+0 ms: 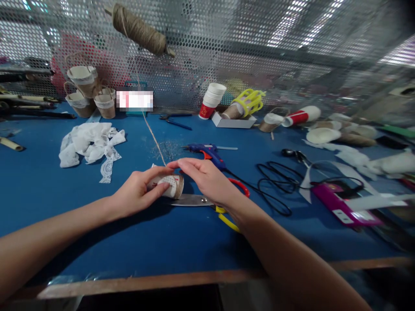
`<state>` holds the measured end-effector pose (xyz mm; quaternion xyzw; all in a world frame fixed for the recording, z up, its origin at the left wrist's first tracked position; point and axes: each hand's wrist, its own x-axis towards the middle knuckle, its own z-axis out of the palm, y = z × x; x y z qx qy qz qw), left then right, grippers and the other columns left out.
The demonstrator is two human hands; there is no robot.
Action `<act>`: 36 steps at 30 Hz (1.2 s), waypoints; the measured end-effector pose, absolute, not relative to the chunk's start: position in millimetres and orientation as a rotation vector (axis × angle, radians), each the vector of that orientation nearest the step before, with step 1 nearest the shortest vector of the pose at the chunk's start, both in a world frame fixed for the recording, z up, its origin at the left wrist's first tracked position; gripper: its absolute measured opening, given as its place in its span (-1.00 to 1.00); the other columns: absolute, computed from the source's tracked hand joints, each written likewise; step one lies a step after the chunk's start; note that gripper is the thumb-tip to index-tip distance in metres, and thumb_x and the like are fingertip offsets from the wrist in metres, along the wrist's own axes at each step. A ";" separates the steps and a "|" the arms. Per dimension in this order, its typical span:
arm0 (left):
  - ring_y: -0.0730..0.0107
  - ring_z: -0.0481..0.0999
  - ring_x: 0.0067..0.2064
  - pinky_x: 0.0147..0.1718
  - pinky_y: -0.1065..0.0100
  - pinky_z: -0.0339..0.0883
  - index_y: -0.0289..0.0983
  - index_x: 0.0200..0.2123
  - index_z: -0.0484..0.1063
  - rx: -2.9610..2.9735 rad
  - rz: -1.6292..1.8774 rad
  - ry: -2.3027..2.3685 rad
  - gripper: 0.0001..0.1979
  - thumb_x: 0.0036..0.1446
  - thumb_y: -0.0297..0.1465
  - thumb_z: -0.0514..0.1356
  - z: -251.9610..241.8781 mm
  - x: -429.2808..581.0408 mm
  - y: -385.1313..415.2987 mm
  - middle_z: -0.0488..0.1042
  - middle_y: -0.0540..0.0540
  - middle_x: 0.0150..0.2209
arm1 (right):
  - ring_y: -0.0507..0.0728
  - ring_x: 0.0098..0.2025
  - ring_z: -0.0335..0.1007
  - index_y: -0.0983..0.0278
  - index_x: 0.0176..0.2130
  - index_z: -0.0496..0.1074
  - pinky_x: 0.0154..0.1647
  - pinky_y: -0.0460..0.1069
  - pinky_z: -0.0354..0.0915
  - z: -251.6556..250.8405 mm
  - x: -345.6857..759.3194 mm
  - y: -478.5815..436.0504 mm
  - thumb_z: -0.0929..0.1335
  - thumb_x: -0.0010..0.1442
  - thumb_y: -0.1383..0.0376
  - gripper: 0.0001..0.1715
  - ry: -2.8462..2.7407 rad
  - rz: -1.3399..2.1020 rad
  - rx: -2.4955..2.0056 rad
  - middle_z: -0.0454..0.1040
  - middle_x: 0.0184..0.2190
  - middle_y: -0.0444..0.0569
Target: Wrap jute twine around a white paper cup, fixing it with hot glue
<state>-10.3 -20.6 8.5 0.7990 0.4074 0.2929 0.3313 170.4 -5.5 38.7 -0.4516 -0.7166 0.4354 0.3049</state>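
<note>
A white paper cup (173, 186) lies on its side in my left hand (142, 190), the thumb across its printed wall. Brown twine is wound round the cup's right end. From the spool of twine (139, 30) on the mesh, a taut strand (151, 131) runs down to the cup. My right hand (202, 175) closes its fingertips on the twine at the cup's upper side. Under the cup and the right hand lie scissors (191, 200) with red and yellow handles. A blue glue gun (207, 150) rests just behind my right hand.
Twine-wrapped cups (106, 103) with handles stand back left, behind crumpled white lace (86, 142). Pliers (177, 121), stacked paper cups (212, 101) and a white box (234, 122) sit near the mesh. A black cable (275, 185) and purple power strip (343, 205) lie right.
</note>
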 end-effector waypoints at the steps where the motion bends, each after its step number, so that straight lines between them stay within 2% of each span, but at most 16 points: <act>1: 0.41 0.44 -0.38 -0.35 0.37 0.29 -0.29 -0.06 0.29 2.099 0.762 1.071 -0.68 0.13 -0.33 0.00 9.2 -10.1 -20.6 0.49 -0.12 -0.26 | 0.06 -0.13 0.35 0.32 -0.24 0.42 -0.07 0.01 0.19 39.5 171.1 -5.5 0.18 0.19 0.25 -0.70 -1.908 1.132 -1.199 0.47 -0.20 -0.02; 8: 0.41 0.43 -0.45 -0.44 0.40 0.26 -0.30 -0.10 0.29 2.084 0.722 1.168 -0.70 0.12 -0.31 0.01 11.9 -9.7 -20.6 0.50 -0.11 -0.33 | 0.09 -0.21 0.38 0.31 -0.26 0.41 -0.21 0.00 0.27 58.4 195.8 8.8 0.19 0.17 0.17 -0.67 -1.885 0.782 -1.320 0.48 -0.26 0.00; 11: 0.43 0.41 -0.48 -0.48 0.42 0.25 -0.29 -0.11 0.29 2.061 0.709 1.188 -0.70 0.14 -0.29 -0.03 10.7 -10.2 -20.7 0.49 -0.07 -0.40 | 0.12 -0.26 0.38 0.33 -0.25 0.41 -0.23 0.01 0.24 67.0 218.6 25.3 0.20 0.15 0.20 -0.69 -1.902 0.427 -1.573 0.48 -0.30 0.03; 13: 0.42 0.41 -0.47 -0.47 0.42 0.26 -0.28 -0.12 0.29 2.046 0.714 1.187 -0.70 0.16 -0.27 -0.06 9.9 -10.6 -20.6 0.48 -0.06 -0.43 | 0.17 -0.27 0.37 0.32 -0.32 0.42 -0.26 0.03 0.21 65.2 234.0 37.2 0.21 0.12 0.22 -0.72 -1.973 0.184 -1.890 0.48 -0.34 0.04; 16: 0.41 0.42 -0.44 -0.44 0.41 0.27 -0.28 -0.15 0.30 2.049 0.737 1.198 -0.70 0.17 -0.27 -0.09 8.7 -11.2 -19.3 0.47 -0.06 -0.41 | 0.18 -0.43 0.36 0.30 -0.56 0.39 -0.41 0.01 0.17 49.5 249.2 51.6 0.36 -0.09 0.27 -0.87 -2.049 0.265 -2.023 0.45 -0.54 0.03; 19: 0.40 0.41 -0.44 -0.45 0.41 0.26 -0.27 -0.17 0.32 2.072 0.760 1.228 -0.70 0.18 -0.28 -0.11 7.8 -11.9 -17.3 0.46 -0.06 -0.43 | 0.14 -0.50 0.33 0.27 -0.65 0.33 -0.47 -0.02 0.16 27.9 251.9 60.1 0.39 -0.19 0.31 -0.86 -2.075 0.359 -2.047 0.39 -0.64 -0.03; 23: 0.40 0.40 -0.44 -0.45 0.42 0.24 -0.28 -0.17 0.33 2.083 0.807 1.251 -0.68 0.18 -0.27 -0.12 7.1 -13.3 -14.9 0.47 -0.07 -0.41 | 0.19 -0.43 0.36 0.32 -0.52 0.36 -0.43 0.01 0.19 16.0 247.2 61.5 0.34 -0.14 0.38 -0.96 -1.977 0.402 -2.025 0.42 -0.57 0.04; 26: 0.39 0.41 -0.41 -0.42 0.42 0.24 -0.29 -0.18 0.34 2.079 0.827 1.260 -0.67 0.18 -0.27 -0.12 6.4 -14.3 -12.8 0.48 -0.08 -0.38 | 0.16 -0.40 0.39 0.38 -0.30 0.35 -0.41 0.00 0.25 27.6 245.6 50.9 0.32 -0.07 0.36 -0.76 -1.882 0.485 -1.951 0.45 -0.48 0.05; 29: 0.40 0.41 -0.43 -0.44 0.43 0.24 -0.29 -0.18 0.34 2.083 0.830 1.259 -0.66 0.18 -0.26 -0.12 5.2 -14.9 -10.5 0.47 -0.07 -0.40 | 0.08 -0.35 0.40 0.32 -0.10 0.24 -0.38 -0.05 0.31 49.9 243.5 30.5 0.33 -0.03 0.28 -0.55 -1.800 0.588 -1.788 0.44 -0.26 0.03; 30: 0.41 0.40 -0.44 -0.46 0.44 0.24 -0.29 -0.18 0.34 2.086 0.830 1.261 -0.66 0.18 -0.25 -0.12 4.8 -15.1 -9.9 0.47 -0.07 -0.42 | 0.07 -0.37 0.40 0.31 -0.12 0.26 -0.38 -0.03 0.32 57.5 242.1 22.8 0.35 -0.04 0.24 -0.55 -1.749 0.775 -1.626 0.45 -0.28 0.03; 32: 0.43 0.39 -0.47 -0.48 0.45 0.23 -0.29 -0.19 0.34 2.098 0.820 1.268 -0.67 0.18 -0.26 -0.12 4.1 -15.4 -9.1 0.46 -0.05 -0.44 | 0.05 -0.49 0.37 0.33 -0.33 0.34 -0.44 -0.03 0.33 70.0 237.8 8.2 0.36 -0.05 0.19 -0.71 -1.732 1.077 -1.545 0.45 -0.48 -0.02; 34: 0.44 0.38 -0.50 -0.50 0.46 0.21 -0.29 -0.19 0.34 2.122 0.796 1.269 -0.67 0.19 -0.28 -0.13 3.6 -15.9 -8.6 0.45 -0.04 -0.47 | 0.02 -0.56 0.34 0.33 -0.45 0.35 -0.50 -0.06 0.31 76.3 232.5 -3.7 0.36 -0.04 0.21 -0.79 -1.815 1.121 -1.537 0.43 -0.56 -0.06; 36: 0.45 0.36 -0.51 -0.51 0.46 0.20 -0.30 -0.19 0.34 2.151 0.780 1.260 -0.68 0.19 -0.30 -0.13 3.1 -16.7 -8.1 0.44 -0.04 -0.50 | 0.00 -0.59 0.32 0.32 -0.43 0.37 -0.54 -0.08 0.30 75.8 227.7 -12.1 0.34 -0.01 0.25 -0.85 -1.876 1.148 -1.508 0.42 -0.58 -0.09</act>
